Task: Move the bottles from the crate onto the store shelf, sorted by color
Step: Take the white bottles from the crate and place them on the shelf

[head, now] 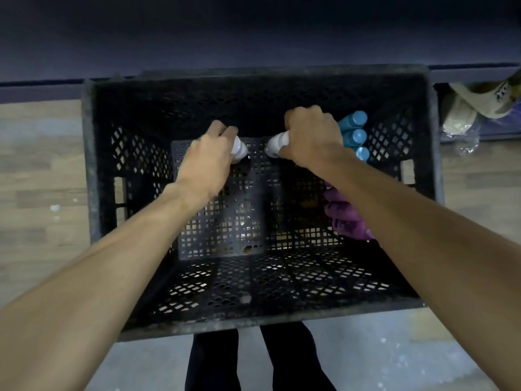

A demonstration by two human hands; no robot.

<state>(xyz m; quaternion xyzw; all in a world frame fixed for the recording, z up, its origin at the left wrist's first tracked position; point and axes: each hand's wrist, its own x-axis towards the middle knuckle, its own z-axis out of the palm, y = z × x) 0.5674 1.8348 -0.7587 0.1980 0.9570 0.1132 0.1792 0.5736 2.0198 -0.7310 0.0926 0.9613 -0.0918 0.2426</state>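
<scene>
Both hands in black crate (118, 170), left hand (207, 162) fingers clamped on white bottle (239, 150), right hand (311, 136) fingers clamped on second white bottle (277, 145), blue bottles (355, 130) far right, purple bottles (345, 213) near right

Both forearms outstretched, left hand (210, 153) and right hand (308, 136) each curled tight.
</scene>
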